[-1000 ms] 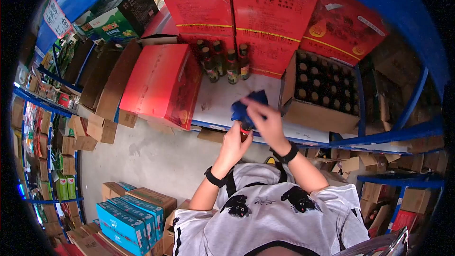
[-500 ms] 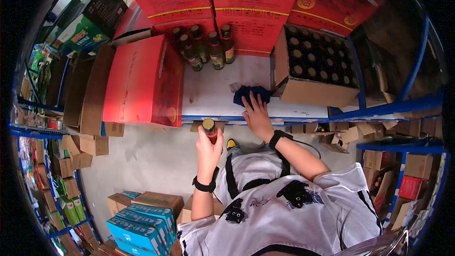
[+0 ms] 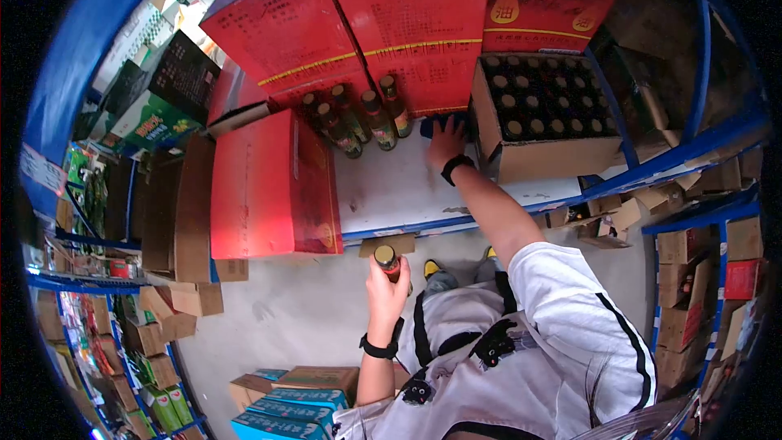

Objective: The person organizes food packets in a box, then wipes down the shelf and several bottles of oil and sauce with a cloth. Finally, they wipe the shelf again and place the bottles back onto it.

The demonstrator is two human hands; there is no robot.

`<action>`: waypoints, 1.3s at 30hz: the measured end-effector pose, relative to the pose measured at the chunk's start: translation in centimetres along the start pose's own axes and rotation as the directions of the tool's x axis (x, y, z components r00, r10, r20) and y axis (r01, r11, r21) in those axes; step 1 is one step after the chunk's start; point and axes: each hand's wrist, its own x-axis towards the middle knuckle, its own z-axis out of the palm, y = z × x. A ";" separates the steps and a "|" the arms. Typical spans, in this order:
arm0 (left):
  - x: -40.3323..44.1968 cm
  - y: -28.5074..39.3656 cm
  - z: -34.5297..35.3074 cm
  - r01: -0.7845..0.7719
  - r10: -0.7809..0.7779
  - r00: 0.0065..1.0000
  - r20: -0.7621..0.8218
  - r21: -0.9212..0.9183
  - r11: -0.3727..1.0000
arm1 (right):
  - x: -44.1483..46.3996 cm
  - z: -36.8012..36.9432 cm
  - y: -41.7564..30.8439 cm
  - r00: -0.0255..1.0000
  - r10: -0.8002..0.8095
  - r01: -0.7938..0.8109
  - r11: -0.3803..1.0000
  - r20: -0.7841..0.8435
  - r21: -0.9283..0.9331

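My left hand is closed round a small bottle with a gold cap, held upright in front of the shelf edge. My right hand reaches onto the white shelf and presses a dark blue cloth against its surface near the back. The fingers partly cover the cloth. Left of that hand stands a group of several glass bottles with dark caps. Close on its right is an open cardboard box filled with rows of capped bottles.
Tall red cartons stand along the back of the shelf. A red box sits at the left, reaching the front edge. Blue shelf posts frame the right side. Blue boxes are stacked on the floor behind.
My right hand has pushed the cloth away from me, from the front of the shelf to the back. My left hand still holds the bottle. The camera view has shifted.
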 end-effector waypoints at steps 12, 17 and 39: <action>1.3 -1.2 -0.5 -0.040 0.041 0.999 0.010 -0.092 0.995 | -14.6 -1.9 3.0 0.969 -0.224 0.189 0.944 -0.106 -0.270; 2.0 0.0 -1.1 -0.051 0.050 0.999 -0.005 -0.093 0.994 | -16.7 -2.7 2.5 0.983 -0.184 0.177 0.958 -0.010 -0.227; 6.0 3.9 2.2 -0.256 0.269 0.949 0.162 -0.095 0.962 | -17.2 -8.3 18.6 0.961 -0.066 0.048 0.996 -0.267 -0.071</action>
